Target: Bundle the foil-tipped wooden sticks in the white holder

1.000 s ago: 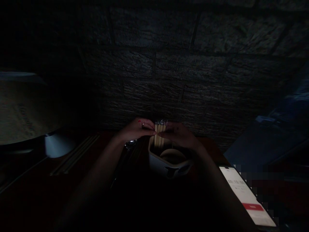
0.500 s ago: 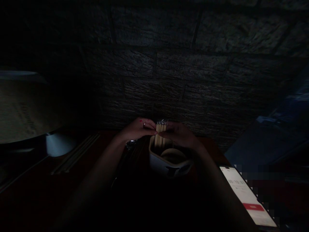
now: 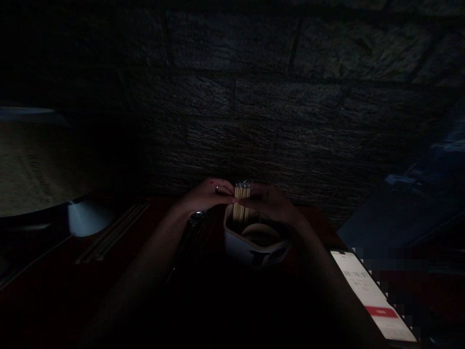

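In very dim light both my hands meet over a white container standing on a dark red table close to a stone wall. My left hand and my right hand pinch a small upright bundle of thin wooden sticks from either side. The bundle's top end looks wrapped in something shiny. Its lower end dips into the container's back compartment. A round pale rim shows in the container's front part.
A lit phone lies at the right near the table edge. Long dark sticks and a white object lie at the left, under a large round pale shape. The stone wall stands just behind.
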### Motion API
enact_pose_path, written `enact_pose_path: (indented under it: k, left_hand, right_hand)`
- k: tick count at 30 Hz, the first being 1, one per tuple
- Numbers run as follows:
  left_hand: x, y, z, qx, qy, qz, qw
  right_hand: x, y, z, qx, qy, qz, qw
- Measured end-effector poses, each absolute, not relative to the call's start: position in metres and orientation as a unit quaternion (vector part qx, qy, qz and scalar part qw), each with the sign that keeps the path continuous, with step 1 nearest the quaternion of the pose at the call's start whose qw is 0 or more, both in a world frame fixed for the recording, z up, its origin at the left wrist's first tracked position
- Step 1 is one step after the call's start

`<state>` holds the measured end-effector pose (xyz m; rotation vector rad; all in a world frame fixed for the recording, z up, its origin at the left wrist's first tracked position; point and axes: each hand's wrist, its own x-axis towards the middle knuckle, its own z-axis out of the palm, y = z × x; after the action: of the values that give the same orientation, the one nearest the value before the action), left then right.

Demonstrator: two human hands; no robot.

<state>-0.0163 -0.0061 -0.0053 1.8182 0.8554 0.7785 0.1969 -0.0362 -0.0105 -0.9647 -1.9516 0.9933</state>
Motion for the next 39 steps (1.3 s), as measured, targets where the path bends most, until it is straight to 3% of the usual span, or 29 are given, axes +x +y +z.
enact_pose_path:
  k: [20, 39]
  left_hand:
    - [-0.0183, -0.0062, -0.0034, 0.748, 0.351, 0.289, 0.483]
    - [-0.0142, -0.0082, -0.0030, 0.751, 0.358, 0.311, 0.460]
  right_hand:
    - [0.2002, -0.0385, -0.0083, -0.350, -0.736, 0.461, 0.351]
    - [0.2036, -0.0410, -0.0034, -0.383, -0.772, 0.368, 0.350]
